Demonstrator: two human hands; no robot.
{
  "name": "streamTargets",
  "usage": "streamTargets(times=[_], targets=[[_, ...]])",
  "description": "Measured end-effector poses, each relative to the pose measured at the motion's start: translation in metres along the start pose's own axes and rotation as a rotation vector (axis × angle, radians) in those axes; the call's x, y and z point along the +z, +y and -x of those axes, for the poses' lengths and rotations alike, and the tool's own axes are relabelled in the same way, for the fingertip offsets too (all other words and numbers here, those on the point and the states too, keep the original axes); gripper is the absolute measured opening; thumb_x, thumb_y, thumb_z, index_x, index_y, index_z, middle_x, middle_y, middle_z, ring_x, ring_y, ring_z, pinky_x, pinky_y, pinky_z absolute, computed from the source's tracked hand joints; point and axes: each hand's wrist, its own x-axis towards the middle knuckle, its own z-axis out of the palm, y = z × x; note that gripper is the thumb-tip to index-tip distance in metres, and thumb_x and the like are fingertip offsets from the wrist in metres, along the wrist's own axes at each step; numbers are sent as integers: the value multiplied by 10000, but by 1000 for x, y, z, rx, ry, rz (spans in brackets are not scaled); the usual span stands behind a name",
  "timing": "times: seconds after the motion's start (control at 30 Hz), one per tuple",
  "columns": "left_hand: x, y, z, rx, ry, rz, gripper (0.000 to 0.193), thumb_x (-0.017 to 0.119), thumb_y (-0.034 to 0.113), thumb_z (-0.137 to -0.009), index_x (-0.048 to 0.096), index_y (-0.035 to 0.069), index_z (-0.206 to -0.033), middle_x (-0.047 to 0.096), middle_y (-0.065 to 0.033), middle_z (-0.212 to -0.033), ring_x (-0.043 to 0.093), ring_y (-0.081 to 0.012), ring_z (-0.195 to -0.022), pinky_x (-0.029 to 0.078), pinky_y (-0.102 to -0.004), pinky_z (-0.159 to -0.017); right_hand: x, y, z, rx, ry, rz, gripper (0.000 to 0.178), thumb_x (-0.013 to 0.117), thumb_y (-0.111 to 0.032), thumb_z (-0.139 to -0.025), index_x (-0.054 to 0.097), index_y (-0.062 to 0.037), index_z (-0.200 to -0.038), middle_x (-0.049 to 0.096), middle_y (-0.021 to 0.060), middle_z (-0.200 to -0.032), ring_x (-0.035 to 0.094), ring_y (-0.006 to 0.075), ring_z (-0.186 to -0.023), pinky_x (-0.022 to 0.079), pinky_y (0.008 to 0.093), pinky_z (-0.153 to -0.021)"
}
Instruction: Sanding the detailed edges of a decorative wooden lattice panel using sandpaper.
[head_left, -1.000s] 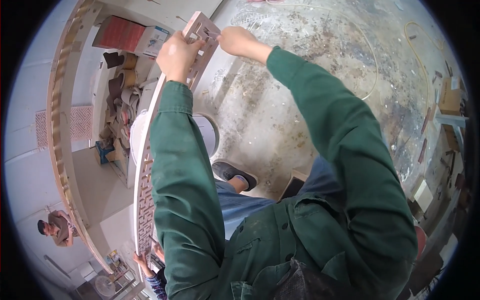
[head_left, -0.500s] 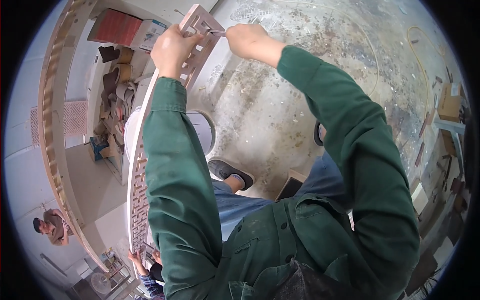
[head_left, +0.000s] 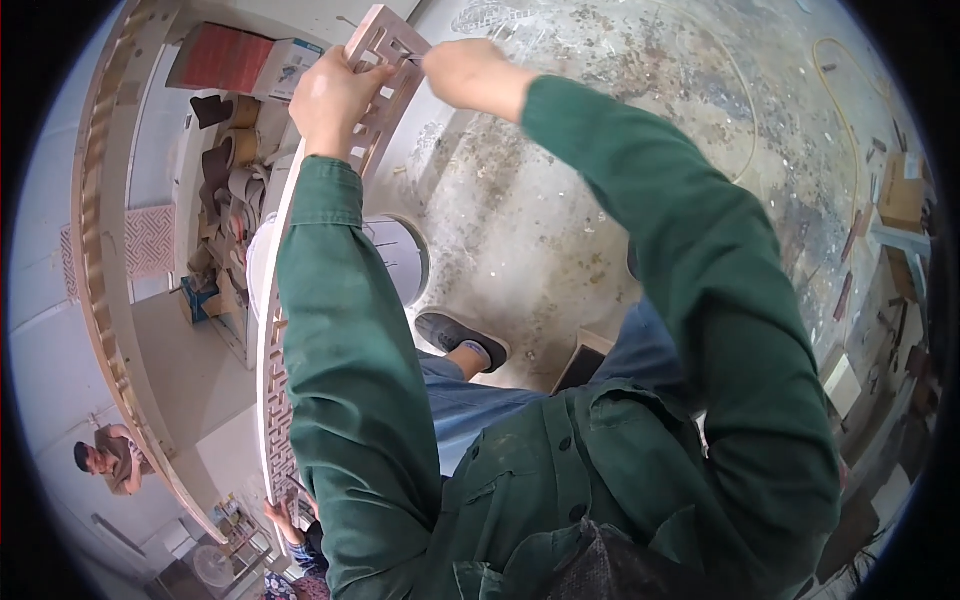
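Both hands work at the top of a long wooden lattice panel [head_left: 375, 75], up at twelve o'clock. Left hand [head_left: 335, 95] is wrapped around the panel's edge, apparently steadying it; right hand [head_left: 470, 75] is pinched narrow at a cut-out beside it, though what it grips I cannot tell. Below, the panel runs toward seven o'clock, past a white bucket [head_left: 400, 260] on the dusty floor [head_left: 560, 220].

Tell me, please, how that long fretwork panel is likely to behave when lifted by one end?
The panel looks thin and very long, so it would probably flex or whip. Its many cut-outs leave narrow bars, likely light but snappable. The left hand grips its top end, and another person's hand steadies the far end, suggesting it is unwieldy.
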Motion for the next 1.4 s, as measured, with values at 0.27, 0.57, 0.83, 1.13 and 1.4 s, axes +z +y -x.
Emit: streamTargets(times=[0.27,0.57,0.83,1.13,1.4], targets=[[-4,-2,10,-26,-9,25,378,709,461,-697,658,130,-872,681,-11,-670,669,-187,-654,493,-321,-627,-3,10,14,-89,-15,34,249,510,-113,-834,698,-71,-992,691,117,-994,674,284,-911,544,423,-730],[12,6,8,16,36,-51,411,712,482,-688,652,118,-869,684,-41,-704,672,-207,-723,489,-340,-661,25,1,-5,-18,154,-91,258,484,-98,-831,702,-37,-954,689,153,-956,674,315,-893,542,421,-749],[2,-8,3,-9,12,26,420,725,498,-668,651,122,-841,676,-20,-675,668,-215,-707,486,-344,-653,-12,82,58,-110,-271,101,238,485,-156,-867,641,-18,-982,662,197,-916,643,362,-854,513,444,-735],[3,-13,2,-16,34,-30,434,725,502,-658,667,123,-861,689,-30,-725,670,-218,-755,488,-344,-669,6,80,43,-31,-8,-712,242,457,-264,-945,544,-42,-986,585,122,-704,571,266,-542,433,380,-447],[5,-9,-1,-35,10,30,424,724,494,-662,672,123,-860,689,-35,-734,668,-222,-761,488,-346,-674,38,62,48,5,-19,-805,254,435,-279,-957,551,-72,-1048,598,131,-764,596,290,-742,450,406,-694]])
